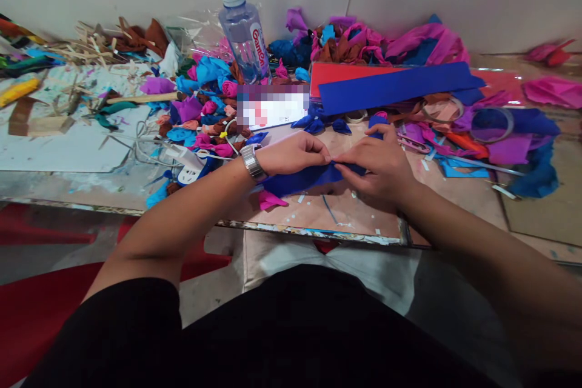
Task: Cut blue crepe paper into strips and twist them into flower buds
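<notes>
Holding a strip of deep-blue paper [302, 182] at the near side of the surface [354, 218], straight ahead of the torso. Pinching its upper edge with left hand [295, 154], thumb and fingertips together; gripping the same edge with right hand [379, 163], fingertips almost meeting the left ones. Looks matte, saturated, one even blue, no print visible. Runs long and narrow, from beside the left wrist to under the right palm; spreads wider on the left, goes mostly hidden on the right. Bends softly rather than lying flat, darker in shadow near the fingers. Too small to read the fold right at the pinch. Matches in colour the flat blue strip [395, 88] lying across a red sheet [350, 76] farther back, also the small blue pieces [313, 124] just beyond the hands. Nearby on the surface: lit phone [277, 109], bottle [243, 36] behind it, white power strip [188, 174] left of the wrist, pink scrap [271, 200] just below the paper.
</notes>
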`<state>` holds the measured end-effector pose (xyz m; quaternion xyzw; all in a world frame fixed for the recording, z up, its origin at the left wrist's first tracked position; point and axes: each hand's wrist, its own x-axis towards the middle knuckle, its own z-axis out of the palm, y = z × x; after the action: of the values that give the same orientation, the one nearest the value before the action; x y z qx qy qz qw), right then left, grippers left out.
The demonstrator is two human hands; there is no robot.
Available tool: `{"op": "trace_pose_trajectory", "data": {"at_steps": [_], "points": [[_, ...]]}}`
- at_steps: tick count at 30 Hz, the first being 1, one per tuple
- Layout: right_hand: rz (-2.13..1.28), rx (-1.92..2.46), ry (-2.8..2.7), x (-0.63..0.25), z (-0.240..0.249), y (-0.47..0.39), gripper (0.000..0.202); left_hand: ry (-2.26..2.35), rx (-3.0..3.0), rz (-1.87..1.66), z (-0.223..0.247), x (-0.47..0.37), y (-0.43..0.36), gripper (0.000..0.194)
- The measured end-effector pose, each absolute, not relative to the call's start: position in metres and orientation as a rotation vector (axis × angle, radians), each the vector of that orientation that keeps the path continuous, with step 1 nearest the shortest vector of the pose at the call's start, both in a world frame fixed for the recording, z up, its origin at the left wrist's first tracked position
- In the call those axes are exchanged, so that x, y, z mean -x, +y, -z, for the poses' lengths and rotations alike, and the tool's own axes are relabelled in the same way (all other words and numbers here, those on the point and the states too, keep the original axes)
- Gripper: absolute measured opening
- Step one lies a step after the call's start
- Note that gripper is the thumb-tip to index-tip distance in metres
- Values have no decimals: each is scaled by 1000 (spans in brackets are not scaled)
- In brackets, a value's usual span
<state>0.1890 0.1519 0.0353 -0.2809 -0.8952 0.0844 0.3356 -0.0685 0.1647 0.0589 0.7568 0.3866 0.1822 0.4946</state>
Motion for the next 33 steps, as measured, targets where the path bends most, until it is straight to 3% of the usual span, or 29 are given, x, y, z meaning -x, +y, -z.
{"op": "trace_pose_trajectory", "data": {"at_steps": [33], "points": [[-343,919,-2228,-178,-32,150,5,1149,-2492,-765,-56,50,132,29]]}}
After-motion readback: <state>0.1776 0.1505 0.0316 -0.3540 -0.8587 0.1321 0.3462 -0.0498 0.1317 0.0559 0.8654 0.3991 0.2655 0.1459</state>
